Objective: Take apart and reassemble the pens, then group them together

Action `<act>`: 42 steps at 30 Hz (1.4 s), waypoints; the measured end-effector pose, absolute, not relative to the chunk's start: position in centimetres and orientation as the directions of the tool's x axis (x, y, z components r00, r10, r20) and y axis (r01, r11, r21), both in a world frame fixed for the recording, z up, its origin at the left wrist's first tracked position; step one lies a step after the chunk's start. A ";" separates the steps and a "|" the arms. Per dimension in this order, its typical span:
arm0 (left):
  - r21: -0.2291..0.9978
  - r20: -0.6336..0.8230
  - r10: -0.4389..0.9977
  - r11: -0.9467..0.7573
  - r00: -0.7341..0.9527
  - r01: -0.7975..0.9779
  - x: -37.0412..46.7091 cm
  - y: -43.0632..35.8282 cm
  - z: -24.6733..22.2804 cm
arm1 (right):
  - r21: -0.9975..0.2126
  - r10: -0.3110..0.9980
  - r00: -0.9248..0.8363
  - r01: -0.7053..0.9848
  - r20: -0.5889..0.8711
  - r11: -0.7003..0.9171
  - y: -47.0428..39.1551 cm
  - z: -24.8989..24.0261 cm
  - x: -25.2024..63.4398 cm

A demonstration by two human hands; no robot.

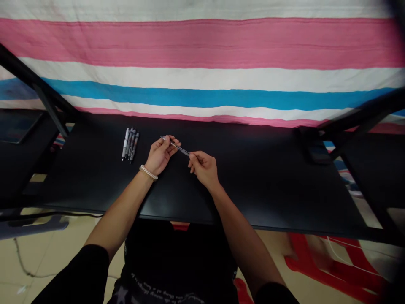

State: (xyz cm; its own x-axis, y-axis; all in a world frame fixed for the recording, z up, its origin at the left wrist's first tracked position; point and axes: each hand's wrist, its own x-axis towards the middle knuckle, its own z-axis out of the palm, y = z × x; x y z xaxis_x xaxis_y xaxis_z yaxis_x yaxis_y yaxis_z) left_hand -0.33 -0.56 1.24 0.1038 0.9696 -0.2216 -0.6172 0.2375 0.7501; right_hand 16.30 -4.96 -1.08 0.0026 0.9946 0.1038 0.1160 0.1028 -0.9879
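Item: pen, held above black table; left hand pinches far end, right hand pinches near end. Four pens lie left. Risk: a loosened pinch could drop it.

- Showing white lettering on the black shirt at the near edge, upside down and too blurred for reading.
- Showing no legible print on the pens lying far left.
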 end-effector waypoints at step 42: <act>0.932 0.323 0.940 -0.297 -0.107 0.206 -1.4 -19.3 12.1 | -0.941 0.981 -0.116 0.285 0.154 0.182 -4.4 -2.0 16.7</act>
